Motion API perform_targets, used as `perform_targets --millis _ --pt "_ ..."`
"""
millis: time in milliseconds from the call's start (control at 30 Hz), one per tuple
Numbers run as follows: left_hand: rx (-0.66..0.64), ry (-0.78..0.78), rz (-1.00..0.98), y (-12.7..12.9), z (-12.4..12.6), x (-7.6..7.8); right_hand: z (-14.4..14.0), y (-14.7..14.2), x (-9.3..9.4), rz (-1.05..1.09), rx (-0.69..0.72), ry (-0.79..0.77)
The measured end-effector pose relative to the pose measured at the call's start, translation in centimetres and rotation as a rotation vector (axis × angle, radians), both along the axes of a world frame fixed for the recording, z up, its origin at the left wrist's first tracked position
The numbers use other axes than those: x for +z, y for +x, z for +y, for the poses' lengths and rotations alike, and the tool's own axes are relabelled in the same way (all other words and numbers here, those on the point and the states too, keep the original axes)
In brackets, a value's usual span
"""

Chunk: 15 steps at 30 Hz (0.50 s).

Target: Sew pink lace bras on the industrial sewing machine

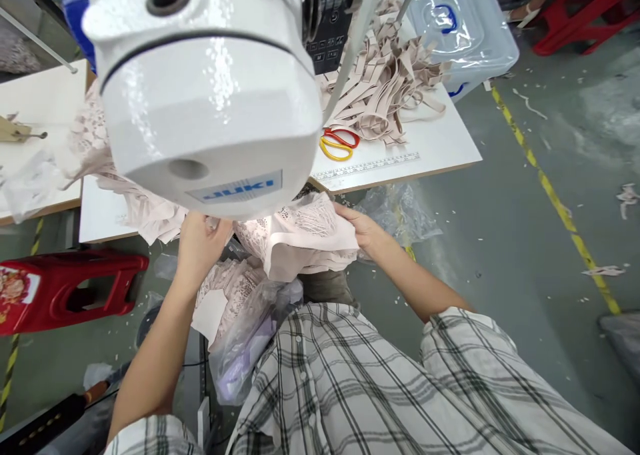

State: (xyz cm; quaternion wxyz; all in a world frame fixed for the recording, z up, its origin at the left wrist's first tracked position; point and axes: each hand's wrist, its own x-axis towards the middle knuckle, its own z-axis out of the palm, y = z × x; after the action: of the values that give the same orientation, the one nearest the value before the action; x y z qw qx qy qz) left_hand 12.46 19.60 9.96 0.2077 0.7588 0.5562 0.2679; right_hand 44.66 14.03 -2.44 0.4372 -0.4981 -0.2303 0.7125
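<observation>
While both the left hand (200, 241) and right hand (363, 231) pinch the lace fabric (305, 231) under the sewing machine (210, 88), it may snag, since the head hides the needle.

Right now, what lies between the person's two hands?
In the head view, pale pink lace fabric spans from the left hand to the right hand; both touch it.

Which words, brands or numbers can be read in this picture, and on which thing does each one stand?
"JUKI": blue letters on the label of the white sewing machine.
Ruler on the table edge: markings too small to read.
Black control panel: button marks too small to read.
</observation>
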Motion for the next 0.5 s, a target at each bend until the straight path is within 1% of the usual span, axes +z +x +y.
perform_targets --millis 67,100,133,167,200,233,267,300,333,367,400,433,467,500 --pt "0.099 0.083 0.019 -0.2 -2.3 0.8 -0.2 0.9 2.0 0.027 -0.161 0.056" --pt "0.109 0.146 0.023 0.1 -3.7 1.4 -0.4 1.1 3.3 0.026 -0.211 0.105" --pt "0.072 0.213 0.018 0.7 -5.2 2.0 -0.8 0.9 4.7 0.006 -0.200 0.175" --pt "-0.018 0.271 0.002 1.4 -6.7 2.6 -1.2 0.4 6.2 -0.023 -0.112 0.254" --pt "-0.147 0.301 -0.021 2.3 -7.9 3.3 -1.7 -0.4 7.7 -0.056 0.037 0.336" --pt "-0.288 0.290 -0.036 3.2 -8.8 3.8 -2.3 -1.4 9.2 -0.086 0.243 0.423" --pt "-0.411 0.240 -0.038 4.1 -9.5 4.1 -2.8 -2.6 10.5 -0.111 0.466 0.495" --pt "-0.498 0.151 -0.017 4.7 -9.7 4.3 -3.2 -3.8 11.7 -0.125 0.627 0.559" --pt "-0.538 0.034 0.021 5.1 -9.6 4.3 -3.5 -4.9 12.5 -0.156 0.718 0.613" --pt "-0.530 -0.094 0.059 5.3 -9.2 4.1 -3.5 -5.8 13.1 -0.209 0.735 0.656" --pt "-0.486 -0.214 0.077 5.1 -8.6 3.8 -3.3 -6.4 13.3 -0.288 0.692 0.689" --pt "-0.413 -0.314 0.069 4.8 -7.9 3.4 -3.0 -6.8 13.2 -0.389 0.622 0.709" --pt "-0.324 -0.375 0.036 4.4 -7.2 2.9 -2.4 -6.9 12.9 -0.497 0.549 0.714" --pt "-0.228 -0.393 -0.011 4.0 -6.5 2.4 -1.7 -6.9 12.5 -0.594 0.484 0.707"
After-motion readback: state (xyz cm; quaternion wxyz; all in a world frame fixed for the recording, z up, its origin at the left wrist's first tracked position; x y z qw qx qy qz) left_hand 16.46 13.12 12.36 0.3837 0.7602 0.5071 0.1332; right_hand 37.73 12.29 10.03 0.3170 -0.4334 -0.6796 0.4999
